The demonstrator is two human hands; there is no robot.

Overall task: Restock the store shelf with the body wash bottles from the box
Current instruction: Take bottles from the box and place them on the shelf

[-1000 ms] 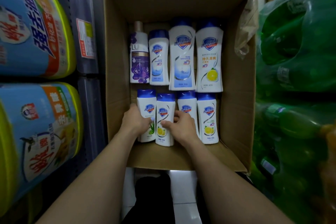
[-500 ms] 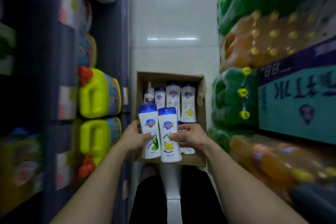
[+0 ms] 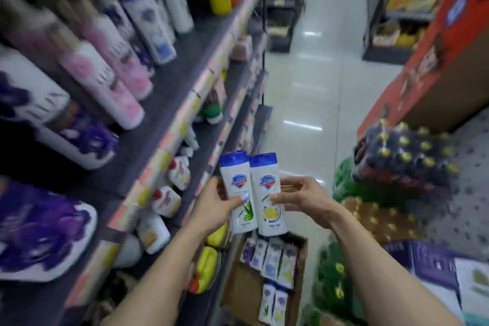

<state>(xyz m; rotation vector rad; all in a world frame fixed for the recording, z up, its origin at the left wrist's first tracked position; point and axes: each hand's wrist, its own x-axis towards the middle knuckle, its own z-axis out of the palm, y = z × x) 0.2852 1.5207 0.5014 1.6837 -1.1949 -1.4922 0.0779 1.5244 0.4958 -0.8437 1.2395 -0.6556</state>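
I hold two white body wash bottles with blue caps upright, side by side, above the cardboard box [image 3: 238, 291]. My left hand [image 3: 214, 204] grips the aloe bottle [image 3: 238, 188]. My right hand [image 3: 304, 198] grips the lemon bottle [image 3: 268, 193]. The box stands on the floor below my hands with several more bottles [image 3: 272, 262] lying in it. The store shelf [image 3: 169, 103] runs along my left, its upper tiers lined with white, pink and purple bottles [image 3: 105, 82].
Lower shelf tiers on the left hold white pouches [image 3: 166, 201] and yellow jugs [image 3: 209, 270]. Shrink-wrapped drink packs [image 3: 399, 161] and a red display carton [image 3: 434, 61] stand on the right. A glossy tiled aisle [image 3: 304, 92] runs ahead between them.
Both hands lifted the two bottles out of the box and raised them. My view swung up from the box to the shelf and the aisle.
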